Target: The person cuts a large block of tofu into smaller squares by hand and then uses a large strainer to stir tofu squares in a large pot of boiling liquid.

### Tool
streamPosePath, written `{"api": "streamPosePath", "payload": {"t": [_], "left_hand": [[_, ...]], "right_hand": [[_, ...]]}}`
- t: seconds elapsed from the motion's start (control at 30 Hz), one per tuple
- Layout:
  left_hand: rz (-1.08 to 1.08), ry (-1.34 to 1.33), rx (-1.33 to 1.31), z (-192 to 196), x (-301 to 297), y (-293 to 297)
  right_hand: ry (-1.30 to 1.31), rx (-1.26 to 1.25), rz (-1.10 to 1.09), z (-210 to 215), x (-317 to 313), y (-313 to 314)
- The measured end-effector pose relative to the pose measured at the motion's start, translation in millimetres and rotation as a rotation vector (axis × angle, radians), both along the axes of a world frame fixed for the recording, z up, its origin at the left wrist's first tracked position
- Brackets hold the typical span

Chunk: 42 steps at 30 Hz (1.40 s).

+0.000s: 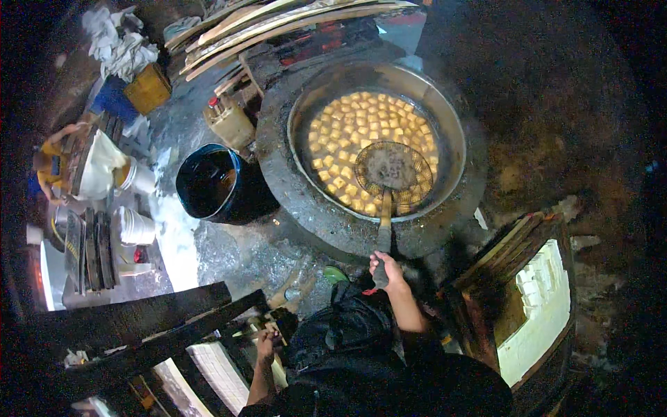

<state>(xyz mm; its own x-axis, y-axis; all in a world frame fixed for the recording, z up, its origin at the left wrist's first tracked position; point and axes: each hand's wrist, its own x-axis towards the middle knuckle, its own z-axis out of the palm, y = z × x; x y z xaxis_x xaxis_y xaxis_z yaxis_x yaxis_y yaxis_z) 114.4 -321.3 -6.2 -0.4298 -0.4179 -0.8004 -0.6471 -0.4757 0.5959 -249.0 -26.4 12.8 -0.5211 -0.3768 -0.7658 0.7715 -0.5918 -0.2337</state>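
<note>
My right hand (388,271) is wrapped round the handle of a wire skimmer (393,167). The skimmer's round mesh head lies over the near right part of a large metal wok (450,115). Many golden fried cubes (354,115) float in the liquid there, some hidden under the mesh. My left hand (265,344) is low at my left side, fingers curled, beside dark wooden beams. Small pale bits show next to it, but what it holds, if anything, is too small to tell.
A round stone stove (278,163) surrounds the wok. Left of it stand a dark lined bin (201,177) and a plastic jug (229,125). Planks (278,28) lie behind. A wooden tray with a partly cut white slab (538,313) is at right. Another person (50,163) works far left.
</note>
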Motion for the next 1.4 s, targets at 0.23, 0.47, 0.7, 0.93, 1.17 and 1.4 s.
{"api": "streamPosePath", "payload": {"t": [0.23, 0.47, 0.7, 0.93, 1.17, 1.4], "left_hand": [[0.091, 0.038, -0.003, -0.1, 7.1, 6.1], [0.118, 0.160, 0.048, -7.4, 11.6, 12.4], [0.276, 0.137, -0.015, 12.0, -10.3, 13.2], [0.216, 0.077, -0.049, 27.5, 6.5, 36.4], [0.156, 0.035, -0.020, 10.6, 24.5, 53.3], [0.219, 0.124, 0.035, -12.4, 17.4, 28.0]], "right_hand": [[0.107, 0.159, 0.105, 34.1, 17.2, -8.2], [0.168, 0.216, 0.207, 21.8, -59.6, -43.6], [0.062, 0.189, 0.247, -24.5, -127.0, -57.7], [0.245, 0.375, 0.398, 34.2, -82.2, -53.4], [0.255, 0.387, 0.360, 22.4, -87.4, -64.2], [0.169, 0.421, 0.367, -6.8, -130.0, -86.4]]}}
